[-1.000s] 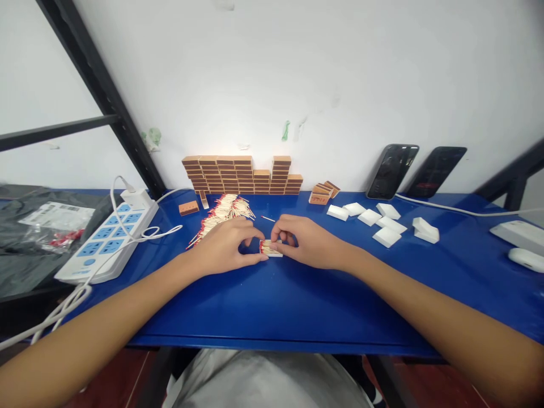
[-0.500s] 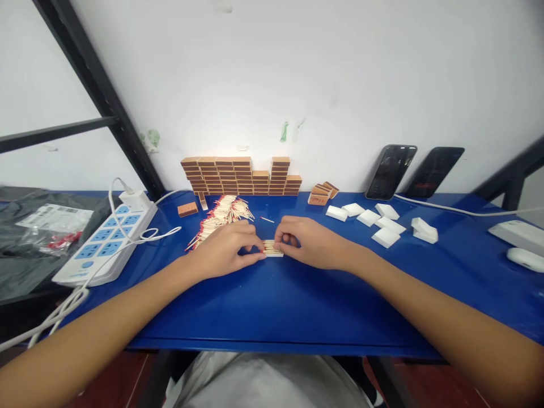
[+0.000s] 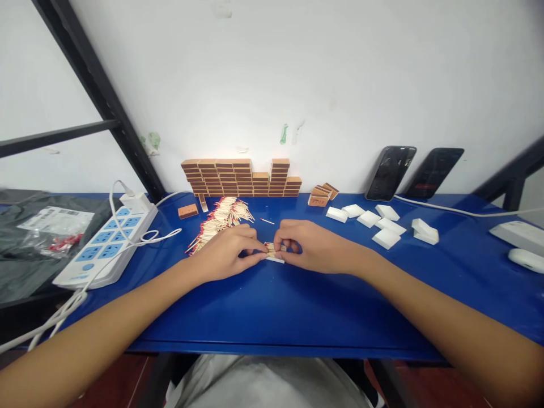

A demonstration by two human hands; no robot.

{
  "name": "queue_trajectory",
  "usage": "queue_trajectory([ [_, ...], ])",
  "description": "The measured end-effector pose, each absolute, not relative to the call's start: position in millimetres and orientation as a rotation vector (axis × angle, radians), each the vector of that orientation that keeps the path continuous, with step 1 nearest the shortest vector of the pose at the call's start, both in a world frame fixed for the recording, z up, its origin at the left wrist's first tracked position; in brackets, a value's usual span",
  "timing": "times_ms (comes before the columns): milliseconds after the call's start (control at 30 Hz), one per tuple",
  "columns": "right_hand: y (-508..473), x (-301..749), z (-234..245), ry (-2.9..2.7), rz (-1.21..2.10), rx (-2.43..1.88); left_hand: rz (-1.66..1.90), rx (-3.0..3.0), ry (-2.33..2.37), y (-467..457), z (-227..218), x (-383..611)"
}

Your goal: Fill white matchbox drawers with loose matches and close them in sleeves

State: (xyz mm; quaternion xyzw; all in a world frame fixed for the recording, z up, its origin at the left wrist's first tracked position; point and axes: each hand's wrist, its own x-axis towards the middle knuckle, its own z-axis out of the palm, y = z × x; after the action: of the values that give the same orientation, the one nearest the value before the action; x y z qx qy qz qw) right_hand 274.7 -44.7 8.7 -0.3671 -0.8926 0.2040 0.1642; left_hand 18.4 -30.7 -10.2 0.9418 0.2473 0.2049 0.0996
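A small white matchbox tray (image 3: 276, 260) with matches (image 3: 271, 249) in it sits on the table between my hands, slightly askew. My left hand (image 3: 233, 253) is closed in a pinch on the matches at their red-headed end. My right hand (image 3: 308, 245) pinches the same matches from the other end, thumb and forefinger at the tray's right side. My fingers partly cover the tray. Close behind my left hand lies a big pile of loose red-tipped matches (image 3: 221, 218). A single match (image 3: 267, 221) lies apart, beyond the tray.
Stacked brown matchboxes (image 3: 233, 178) line the wall, with matchbox sleeves (image 3: 321, 194) to their right. Several white trays (image 3: 387, 238) are scattered at right. Two phones (image 3: 389, 173) lean on the wall. A power strip (image 3: 106, 243) with white cables stands at left.
The tray has turned a little, its right end nearer me. My right thumb and fingers have spread slightly around the matches; my left hand has hardly moved.
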Motion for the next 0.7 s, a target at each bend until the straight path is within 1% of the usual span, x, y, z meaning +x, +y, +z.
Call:
queue_trajectory([
  [200,-45.4,273.3,9.7,-2.543,0.559,-1.1,0.684,2.761,0.723,-30.3,-12.4,19.4],
  [400,-45.5,273.8,9.1,-2.561,0.557,-1.096,0.645,2.785,0.69,-29.7,-12.5,19.7],
  [700,-44.3,276.2,9.9,-2.556,0.513,-1.16,0.683,2.797,0.691,-30.9,-14.6,18.9],
])
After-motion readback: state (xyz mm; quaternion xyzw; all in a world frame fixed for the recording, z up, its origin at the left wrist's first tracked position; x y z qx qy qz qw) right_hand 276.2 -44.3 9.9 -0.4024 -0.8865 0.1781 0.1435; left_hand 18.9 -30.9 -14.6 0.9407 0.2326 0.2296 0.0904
